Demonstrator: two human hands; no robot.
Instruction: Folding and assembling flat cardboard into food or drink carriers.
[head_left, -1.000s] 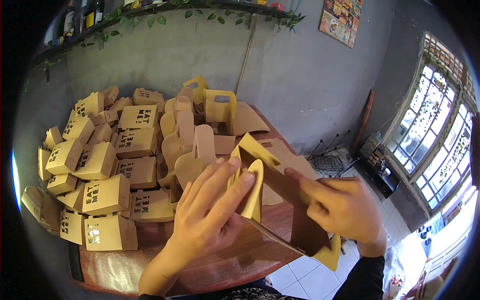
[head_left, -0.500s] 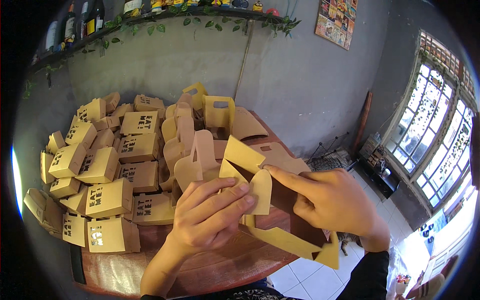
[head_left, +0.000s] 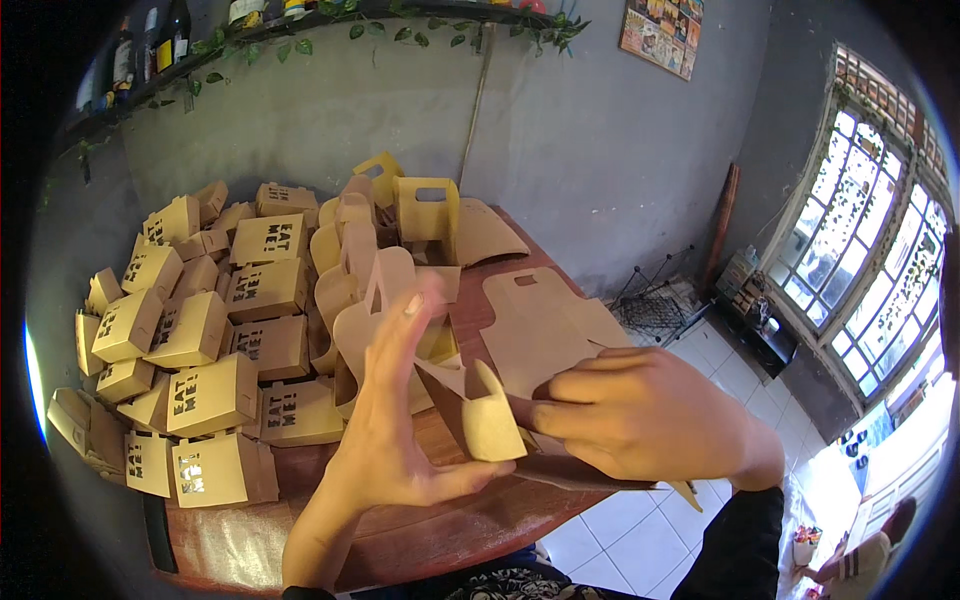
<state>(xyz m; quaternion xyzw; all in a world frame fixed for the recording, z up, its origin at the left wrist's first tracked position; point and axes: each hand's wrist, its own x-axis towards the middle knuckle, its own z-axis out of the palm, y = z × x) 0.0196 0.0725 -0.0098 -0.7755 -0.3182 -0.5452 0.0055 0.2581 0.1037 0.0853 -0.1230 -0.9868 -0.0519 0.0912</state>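
Over the table's front right part I have a partly folded brown cardboard box [head_left: 493,425], its rounded end flap facing me. My right hand [head_left: 655,415] grips it from the right, fingers curled and the fingertips hidden behind the card. My left hand [head_left: 385,430] is open beside it, with the fingers stretched upward and the thumb along the flap's lower edge. The box's far side is largely covered by my hands. Just beyond, a flat cardboard blank [head_left: 545,325] with a handle slot lies on the table.
Closed cardboard boxes [head_left: 215,395] with dark lettering are piled at the left of the wooden table [head_left: 400,540]. Rows of open handled boxes [head_left: 425,215] stand in the middle and back. Tiled floor [head_left: 620,530] shows beyond the table's right edge.
My left fingers have let go of the flap and spread upward. The box has turned and tilted lower, and my right hand has moved down from pointing at its corner to gripping its side.
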